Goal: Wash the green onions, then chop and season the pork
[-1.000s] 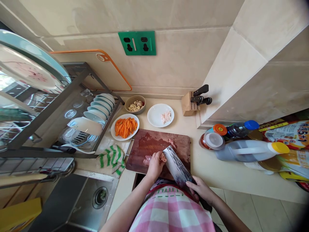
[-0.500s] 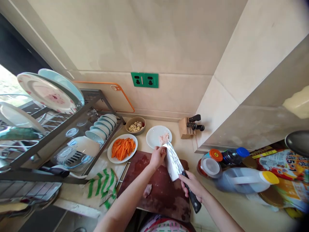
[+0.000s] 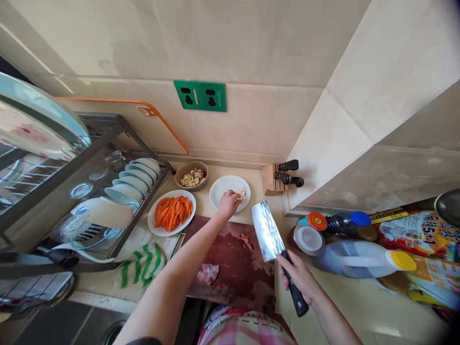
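My left hand (image 3: 229, 203) reaches over the white plate (image 3: 221, 181), its fingers closed around pale pink meat slices (image 3: 241, 194) at the plate's right side. My right hand (image 3: 296, 273) grips the black handle of a cleaver (image 3: 266, 230); the wet blade points up and away, above the right edge of the brown cutting board (image 3: 237, 273). A chunk of raw meat (image 3: 208, 273) lies on the board, partly beside my left forearm. A small scrap of meat (image 3: 246, 241) rests farther up the board.
To the left stand a plate of sliced carrots (image 3: 191, 220), a bowl of garlic cloves (image 3: 194, 177), a striped cloth (image 3: 143, 266) and a dish rack (image 3: 118, 139). A knife block (image 3: 269, 179) is at the back. Jars and a yellow-capped jug (image 3: 352, 258) crowd the right.
My left hand has left the cleaver blade and moved forward to the plate. The cleaver has shifted right, away from the plate's edge. The camera view has shifted too.
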The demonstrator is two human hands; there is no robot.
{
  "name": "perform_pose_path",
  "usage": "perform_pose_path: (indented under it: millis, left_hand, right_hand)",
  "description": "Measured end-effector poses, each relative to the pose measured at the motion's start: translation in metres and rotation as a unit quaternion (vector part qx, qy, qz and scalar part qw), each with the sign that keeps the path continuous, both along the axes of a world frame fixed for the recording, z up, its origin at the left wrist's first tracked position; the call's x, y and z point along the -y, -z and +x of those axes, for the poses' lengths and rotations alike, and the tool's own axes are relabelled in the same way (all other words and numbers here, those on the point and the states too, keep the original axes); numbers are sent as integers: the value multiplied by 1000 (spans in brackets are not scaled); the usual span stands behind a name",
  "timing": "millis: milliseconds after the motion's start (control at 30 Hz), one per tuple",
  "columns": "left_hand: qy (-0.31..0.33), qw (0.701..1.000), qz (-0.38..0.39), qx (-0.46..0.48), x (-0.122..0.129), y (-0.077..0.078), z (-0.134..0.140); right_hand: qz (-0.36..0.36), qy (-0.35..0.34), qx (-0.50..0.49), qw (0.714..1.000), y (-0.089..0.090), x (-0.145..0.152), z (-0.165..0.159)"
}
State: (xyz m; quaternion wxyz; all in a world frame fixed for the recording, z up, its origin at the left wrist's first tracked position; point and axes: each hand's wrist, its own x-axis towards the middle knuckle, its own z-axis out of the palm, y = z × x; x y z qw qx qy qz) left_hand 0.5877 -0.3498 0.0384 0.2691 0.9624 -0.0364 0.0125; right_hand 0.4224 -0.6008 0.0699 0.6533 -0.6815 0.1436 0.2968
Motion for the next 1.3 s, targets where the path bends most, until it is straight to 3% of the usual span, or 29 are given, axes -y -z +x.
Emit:
perform_pose_path:
  millis: [133,200,433,533,633,800,933,1100,1300]
  left_hand:
    - [160,987,-27,-8,5,2,-62]
    - [202,979,-13,-18,10,7,-88]
    - [176,984,12,-18,16,19,-115]
    - [148,989,-17,-4,12,18,-129]
    - [167,986,-5,-8,5,16,-154]
    - [190,981,20,-13,-7,19,-189]
    - [159,987,2,9,-8,27,-196]
    - [180,981,48,47,2,40,-196]
    - [166,983,44,68,14,37,-177]
  right_hand:
    - [-41,2,-28,999,14,24,-40]
    - [-55,-6,-35,998,23,30,-57]
    - [-143,-59,12,988,48,29,-82]
    - [-191,-97,74,974,44,30,-84]
    - [-238,-143,134,951,34,34,-85]
    - [-243,-200,145,938,33,38,-89]
    - [-271,-196,167,928,37,31,-90]
    - [-272,-197,198,921,28,24,-88]
    - [-286,-169,186,925,30,28,-89]
